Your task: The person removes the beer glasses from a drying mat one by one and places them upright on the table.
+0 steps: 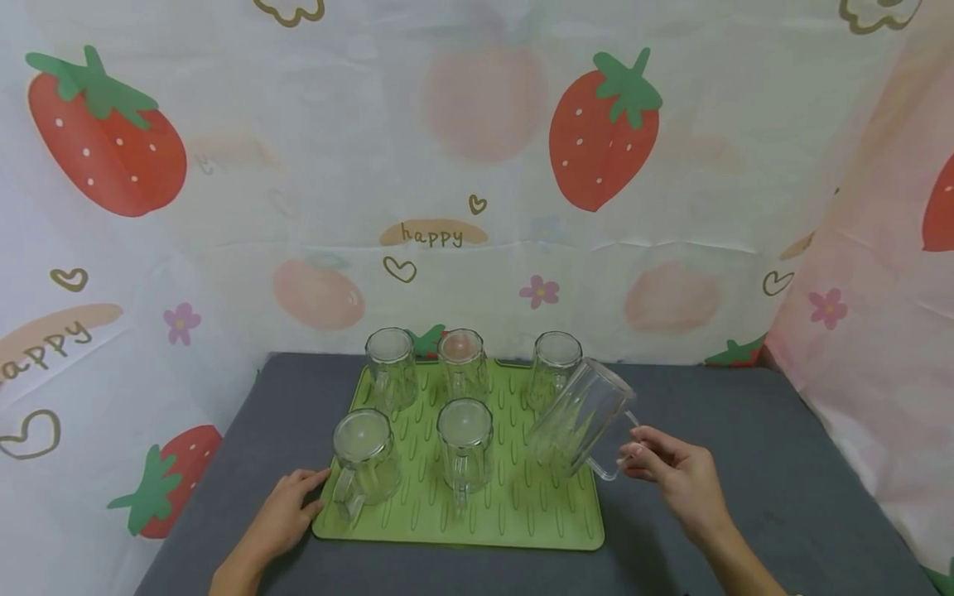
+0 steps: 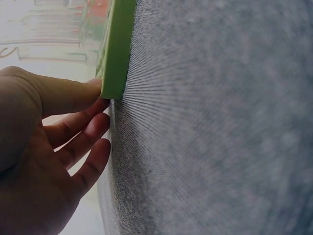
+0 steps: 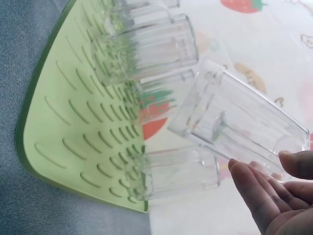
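A clear glass mug [image 1: 585,418] is held tilted above the right part of a green ridged mat [image 1: 522,526]. The thumb and fingers of my right hand [image 1: 681,480] pinch its handle. In the right wrist view the same mug [image 3: 244,125] hangs slanted, apart from the mat's surface. My left hand [image 1: 279,513] rests at the mat's left edge; its thumb and fingertips touch the side there. Close up in the left wrist view, the thumb tip lies against the mat's green edge [image 2: 117,54], with the other fingers loosely spread beside it.
Several glass mugs stand upside down on the mat: front left [image 1: 365,455], front middle [image 1: 465,447], back left [image 1: 391,372], back middle [image 1: 464,364] and back right [image 1: 555,368]. The mat lies on a dark grey tabletop [image 1: 782,480]. A strawberry-print cloth [image 1: 484,165] hangs behind and at both sides.
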The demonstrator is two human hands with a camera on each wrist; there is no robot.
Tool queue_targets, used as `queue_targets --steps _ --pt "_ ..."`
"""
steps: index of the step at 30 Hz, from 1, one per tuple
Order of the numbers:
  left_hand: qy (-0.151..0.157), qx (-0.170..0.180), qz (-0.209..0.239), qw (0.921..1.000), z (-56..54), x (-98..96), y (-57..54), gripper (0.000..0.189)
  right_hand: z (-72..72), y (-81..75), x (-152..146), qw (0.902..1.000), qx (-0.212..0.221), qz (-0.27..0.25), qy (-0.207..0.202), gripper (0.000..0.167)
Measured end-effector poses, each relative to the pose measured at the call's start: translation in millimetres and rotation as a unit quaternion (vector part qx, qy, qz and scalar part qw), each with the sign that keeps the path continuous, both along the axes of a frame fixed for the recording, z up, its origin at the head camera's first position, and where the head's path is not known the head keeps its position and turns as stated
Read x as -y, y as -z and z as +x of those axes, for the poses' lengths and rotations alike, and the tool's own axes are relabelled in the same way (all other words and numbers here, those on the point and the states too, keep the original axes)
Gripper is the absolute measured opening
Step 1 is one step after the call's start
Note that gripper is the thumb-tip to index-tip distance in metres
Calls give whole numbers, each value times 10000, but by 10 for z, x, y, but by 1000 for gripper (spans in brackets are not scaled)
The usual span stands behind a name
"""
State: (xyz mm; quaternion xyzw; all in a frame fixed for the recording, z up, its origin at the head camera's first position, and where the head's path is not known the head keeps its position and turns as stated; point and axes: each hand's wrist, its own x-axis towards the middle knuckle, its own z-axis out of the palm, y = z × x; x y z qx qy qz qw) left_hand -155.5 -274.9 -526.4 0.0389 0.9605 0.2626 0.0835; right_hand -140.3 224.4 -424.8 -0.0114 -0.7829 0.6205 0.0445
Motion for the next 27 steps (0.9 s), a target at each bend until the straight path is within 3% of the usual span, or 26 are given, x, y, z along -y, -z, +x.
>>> queue_targets --steps 12,20,24,27 --pt "-37 39 51 10000 16 -5 -10 48 -14 13 3 9999 147 -26 3 35" --pt "-68 71 130 9999 10 7 -13 47 -16 12 -7 9998 8 -101 -148 40" --pt "-53 -113 116 9999 22 53 -28 45 -11 11 -22 9991 -49 -302 -298 45" --pt "-224 -352 75 9991 55 97 -75 43 -12 8 -30 9982 30 -494 -352 48"
